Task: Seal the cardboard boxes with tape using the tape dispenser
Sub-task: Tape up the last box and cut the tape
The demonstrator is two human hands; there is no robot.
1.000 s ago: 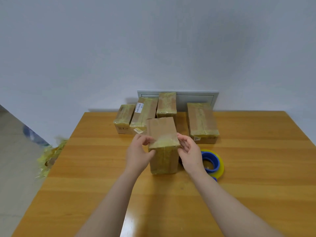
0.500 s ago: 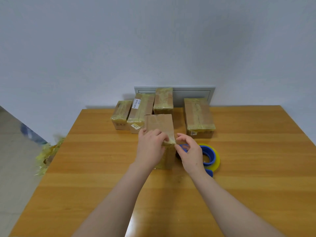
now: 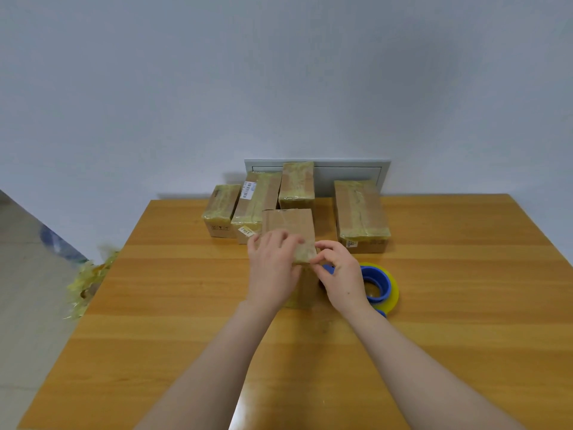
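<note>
Since earlier, the left hand (image 3: 273, 268) has slid onto the centre-frame box (image 3: 290, 226), gripping its near end; the right hand (image 3: 341, 274) pinches tape (image 3: 303, 254) at its corner. The box's long axis points away toward the wall (image 3: 279, 88).

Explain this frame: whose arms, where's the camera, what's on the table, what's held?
No robot here: these are a person's two bare arms. The picture comes from a wide-angle camera worn on the head, looking forward and down. The left hand grips the near top edge of a cardboard box standing on the wooden table; the right hand pinches at its near right corner, seemingly a tape end, too small to confirm. Beside it lies the blue tape dispenser with a yellowish roll. Four taped boxes sit at the back.
</note>
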